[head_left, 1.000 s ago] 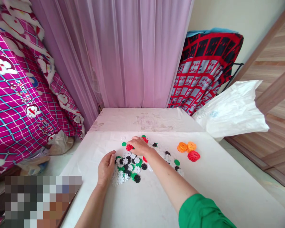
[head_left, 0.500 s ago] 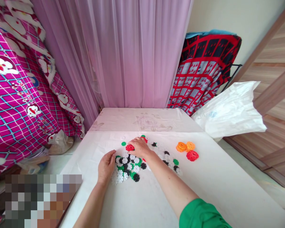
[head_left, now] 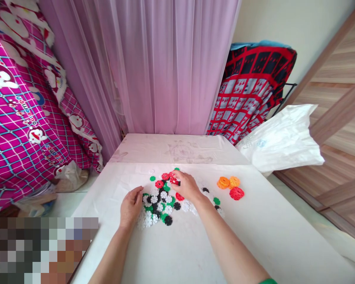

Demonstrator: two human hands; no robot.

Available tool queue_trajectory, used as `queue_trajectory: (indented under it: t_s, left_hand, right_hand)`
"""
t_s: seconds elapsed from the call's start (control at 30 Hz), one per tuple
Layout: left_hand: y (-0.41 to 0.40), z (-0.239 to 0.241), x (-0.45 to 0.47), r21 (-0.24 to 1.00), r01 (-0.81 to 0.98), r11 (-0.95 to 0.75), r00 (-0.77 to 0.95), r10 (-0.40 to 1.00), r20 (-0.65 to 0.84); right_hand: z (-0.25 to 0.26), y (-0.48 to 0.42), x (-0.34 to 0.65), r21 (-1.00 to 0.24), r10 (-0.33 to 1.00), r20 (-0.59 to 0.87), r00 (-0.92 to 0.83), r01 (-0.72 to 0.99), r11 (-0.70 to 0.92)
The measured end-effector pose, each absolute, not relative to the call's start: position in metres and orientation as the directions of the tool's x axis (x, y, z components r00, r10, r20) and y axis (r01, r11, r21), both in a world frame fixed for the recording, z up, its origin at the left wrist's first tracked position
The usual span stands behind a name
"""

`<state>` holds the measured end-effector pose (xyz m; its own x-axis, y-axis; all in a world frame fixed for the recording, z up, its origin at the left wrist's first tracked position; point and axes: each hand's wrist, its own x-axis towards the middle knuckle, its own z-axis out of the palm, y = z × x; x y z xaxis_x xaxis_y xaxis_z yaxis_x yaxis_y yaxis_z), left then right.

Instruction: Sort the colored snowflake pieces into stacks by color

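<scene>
White, black, green and red discs [head_left: 163, 195] lie loosely in the middle of the table [head_left: 171, 256]. At their left edge the left hand [head_left: 131, 207] rests, fingers together and curved. Farther, the right hand [head_left: 189, 185] bends over a red disc [head_left: 174, 181]. Whether either hand grips something, I cannot tell.

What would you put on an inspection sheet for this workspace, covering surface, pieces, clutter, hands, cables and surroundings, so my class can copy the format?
Surface: table with pale covering, floral print at far end.
Pieces: mixed discs in white, black, green, red; orange discs and red discs grouped apart, right.
Clutter: white bag right of table; plastic bag on floor, left.
Left hand: beside the mixed discs; grip unclear.
Right hand: at red pieces among them; grip unclear.
Cables: nothing seen.
Surroundings: purple curtain, patterned pink fabric.
</scene>
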<state>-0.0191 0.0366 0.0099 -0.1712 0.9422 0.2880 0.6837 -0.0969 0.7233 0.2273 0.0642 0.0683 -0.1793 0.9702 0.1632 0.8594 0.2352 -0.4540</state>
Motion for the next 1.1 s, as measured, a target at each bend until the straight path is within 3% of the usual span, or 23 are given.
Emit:
queue_trajectory:
  t_s: [0.23, 0.7, 0.93, 1.1]
  left_hand:
    - [0.036, 0.01, -0.018, 0.722, 0.686, -0.089, -0.172, 0.944, 0.28]
    - [0.037, 0.009, -0.019, 0.709, 0.698, -0.099, -0.167, 0.941, 0.296]
    - [0.038, 0.01, -0.019, 0.705, 0.702, -0.098, -0.155, 0.946, 0.285]
    - [0.038, 0.01, -0.019, 0.708, 0.698, -0.109, -0.153, 0.943, 0.295]
  right_hand:
    - [0.056, 0.026, 0.247, -0.364, 0.987, 0.11, -0.118, 0.919, 0.15]
    - [0.051, 0.024, 0.246, -0.306, 0.985, 0.093, -0.145, 0.937, 0.167]
    - [0.07, 0.063, 0.248, -0.271, 0.981, 0.109, -0.158, 0.945, 0.183]
    - [0.07, 0.099, 0.238, -0.214, 0.993, 0.071, -0.094, 0.971, 0.107]
